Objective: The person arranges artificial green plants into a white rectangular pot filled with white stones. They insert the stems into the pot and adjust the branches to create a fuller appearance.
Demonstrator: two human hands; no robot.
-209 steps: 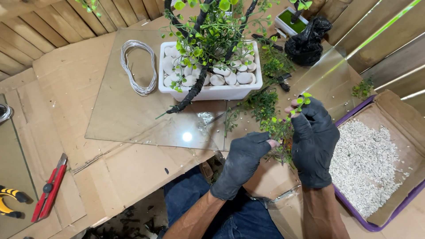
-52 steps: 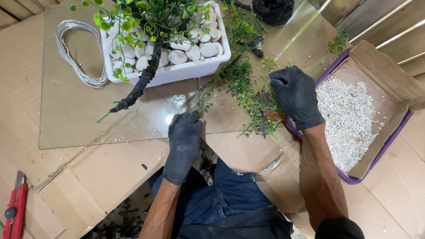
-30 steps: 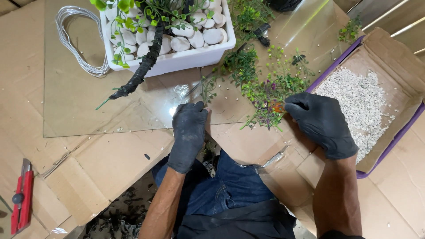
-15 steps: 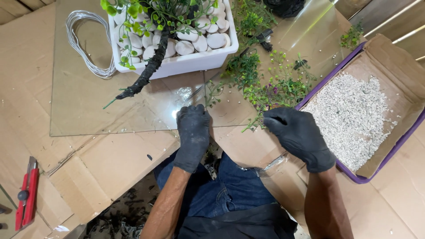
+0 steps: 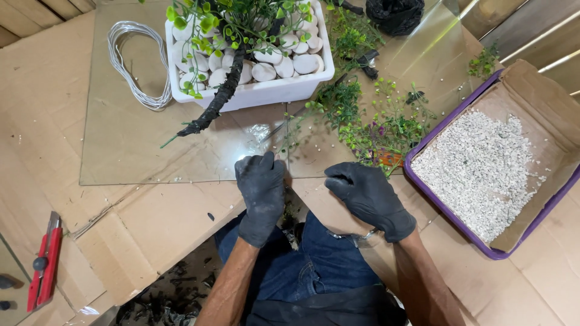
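My left hand (image 5: 261, 193), in a black glove, rests knuckles up with its curled fingertips on the near edge of a glass sheet (image 5: 151, 145); whether it grips the edge is unclear. My right hand (image 5: 365, 196), also gloved, lies on the cardboard just right of it with fingers curled closed and nothing visible in them. A heap of loose green plastic sprigs (image 5: 377, 127) lies on the glass just beyond my right hand. A white planter (image 5: 260, 93) filled with white pebbles holds an artificial tree with a dark wrapped trunk (image 5: 220, 99).
A purple tray (image 5: 435, 199) lined with cardboard holds white gravel (image 5: 477, 169) at the right. A coil of silvery wire (image 5: 136, 66) lies on the glass at the left. A red box cutter (image 5: 45, 265) sits at the far left, a black bag (image 5: 396, 13) at the top.
My right hand has left the green sprigs and come left and toward me onto the cardboard, closing its fingers. My left hand has stayed at the glass edge.
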